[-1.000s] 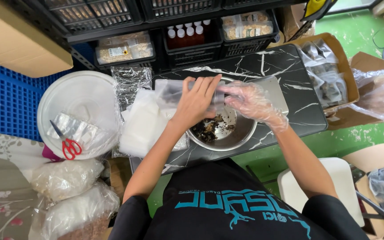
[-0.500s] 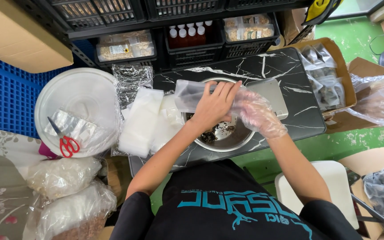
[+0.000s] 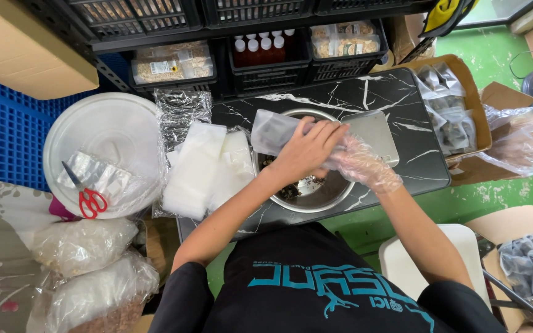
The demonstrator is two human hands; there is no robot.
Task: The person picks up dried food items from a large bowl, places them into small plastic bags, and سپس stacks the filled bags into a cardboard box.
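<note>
While the bare left hand (image 3: 306, 151) grips a clear plastic pouch (image 3: 272, 132) above the round steel bowl (image 3: 316, 197) near the front edge of the black marble-patterned tabletop (image 3: 402, 102), the right hand (image 3: 365, 166), in a thin transparent glove, closes its fingers on the pouch's other end. A stack of clear empty bags (image 3: 195, 169) lies just left of the bowl, and red-handled scissors (image 3: 87, 197) rest on a white round lid (image 3: 109, 132) beyond the table's left edge.

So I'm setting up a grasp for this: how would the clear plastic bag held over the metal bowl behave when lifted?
The clear plastic bag looks thin and floppy, sagging beyond the left hand. Probably light, being barely filled. Its glossy film may slip, especially against the gloved right hand.
</note>
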